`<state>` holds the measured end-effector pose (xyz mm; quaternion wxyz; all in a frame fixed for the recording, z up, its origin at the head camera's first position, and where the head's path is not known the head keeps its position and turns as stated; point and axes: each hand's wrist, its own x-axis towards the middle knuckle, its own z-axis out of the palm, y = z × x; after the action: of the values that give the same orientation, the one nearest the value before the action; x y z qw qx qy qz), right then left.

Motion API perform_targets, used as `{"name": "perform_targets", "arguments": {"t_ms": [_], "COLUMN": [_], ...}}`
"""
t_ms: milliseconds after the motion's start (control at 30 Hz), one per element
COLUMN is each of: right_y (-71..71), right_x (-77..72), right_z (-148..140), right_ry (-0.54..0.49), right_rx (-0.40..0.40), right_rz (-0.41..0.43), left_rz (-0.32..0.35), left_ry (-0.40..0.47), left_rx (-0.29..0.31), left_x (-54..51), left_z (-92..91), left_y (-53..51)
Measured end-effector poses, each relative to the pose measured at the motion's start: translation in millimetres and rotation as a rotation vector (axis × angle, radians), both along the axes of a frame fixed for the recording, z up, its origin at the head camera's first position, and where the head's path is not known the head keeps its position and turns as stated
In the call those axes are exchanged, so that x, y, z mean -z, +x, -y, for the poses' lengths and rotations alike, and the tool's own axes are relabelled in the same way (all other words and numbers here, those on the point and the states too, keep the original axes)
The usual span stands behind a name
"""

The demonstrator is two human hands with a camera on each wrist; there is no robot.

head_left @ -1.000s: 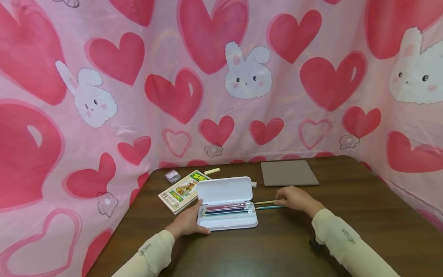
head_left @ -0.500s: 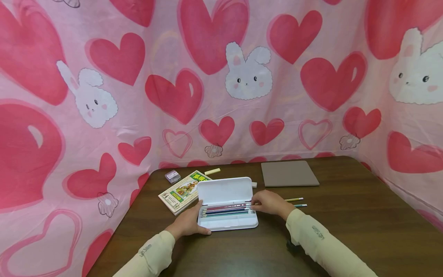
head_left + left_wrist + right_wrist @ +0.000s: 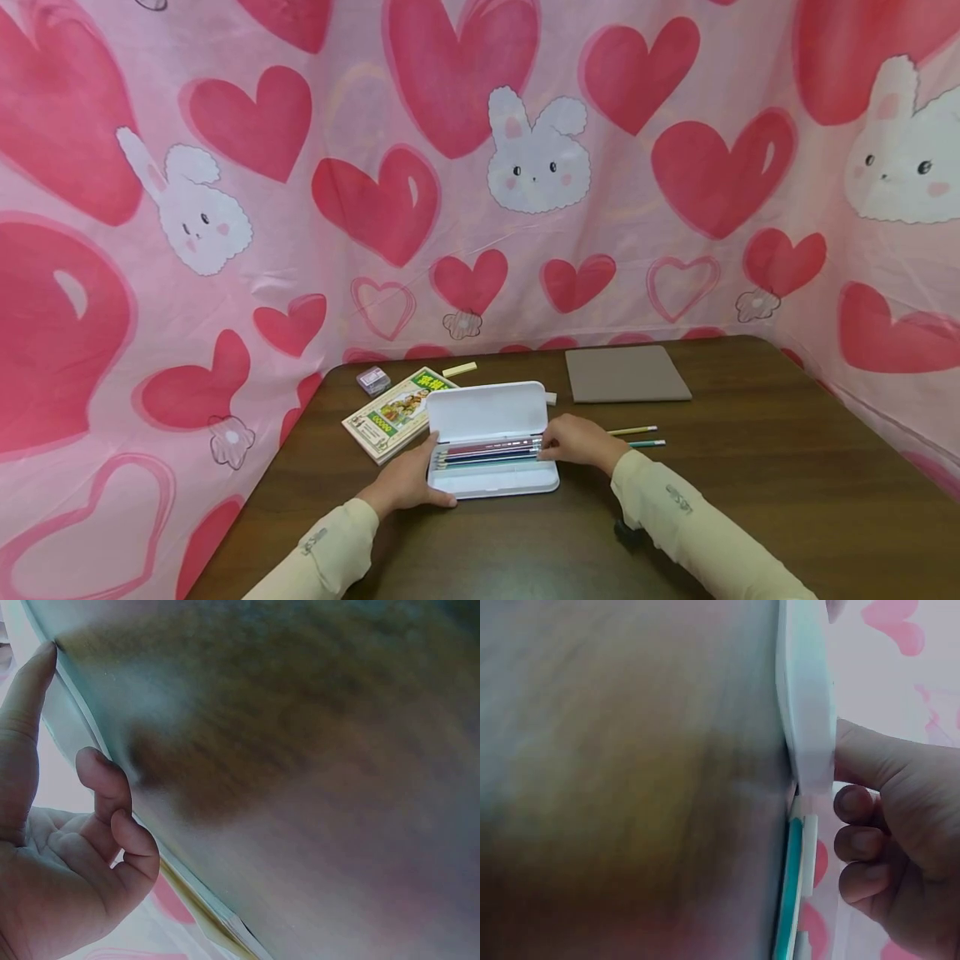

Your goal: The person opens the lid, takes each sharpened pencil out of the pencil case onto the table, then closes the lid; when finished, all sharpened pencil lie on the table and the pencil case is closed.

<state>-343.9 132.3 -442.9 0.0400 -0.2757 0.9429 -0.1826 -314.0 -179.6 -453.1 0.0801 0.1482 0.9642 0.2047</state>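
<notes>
A white pencil case (image 3: 487, 412) lies open on the table, its lid raised at the back and several pencils (image 3: 487, 454) side by side in its tray. My left hand (image 3: 405, 479) grips the case's left end, thumb along the front corner and fingers toward the back. At the right end, my right hand (image 3: 577, 442) reaches over the rim to the pencils' eraser ends. Its fingers look curled in the right wrist view, but the case wall (image 3: 814, 712) hides the thumb tip. Right of the case lie a yellow pencil (image 3: 636, 431) and a teal pencil (image 3: 789, 892).
A booklet (image 3: 393, 417) lies behind the case's left end. Farther back are a small clear box (image 3: 373, 381), a pale yellow strip (image 3: 460, 369) and a white block (image 3: 551, 399). A flat grey-brown board (image 3: 626, 375) sits at the back right of the table (image 3: 772, 483).
My right hand has let go of the yellow pencil on the table and moved left to the pencils in the case. My left hand stays on the case.
</notes>
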Motion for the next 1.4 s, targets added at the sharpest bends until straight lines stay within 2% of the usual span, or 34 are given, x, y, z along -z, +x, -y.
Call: {"name": "perform_targets", "arguments": {"t_ms": [433,700,967,1400], "right_y": [-2.7,-1.9,3.3,10.0], "right_x": [-5.1,-8.0,-1.6,-9.2], "right_z": [7,9,8,2], "right_ry": [0.041,0.047,0.037,0.026], "right_rx": [-0.047,-0.043,-0.028,-0.016], "right_rz": [0.058,0.099,0.043,-0.065], "left_rz": [0.016,0.014,0.002,0.007], "left_ry": [0.006,0.009,0.004,0.001], "left_rx": [-0.003,-0.004,0.002,-0.009], "left_x": [0.8,1.9,3.1,-0.6], "left_z": [-1.5,-0.9,0.1,-0.3], "left_y": [2.8,2.3,2.0,0.8]}}
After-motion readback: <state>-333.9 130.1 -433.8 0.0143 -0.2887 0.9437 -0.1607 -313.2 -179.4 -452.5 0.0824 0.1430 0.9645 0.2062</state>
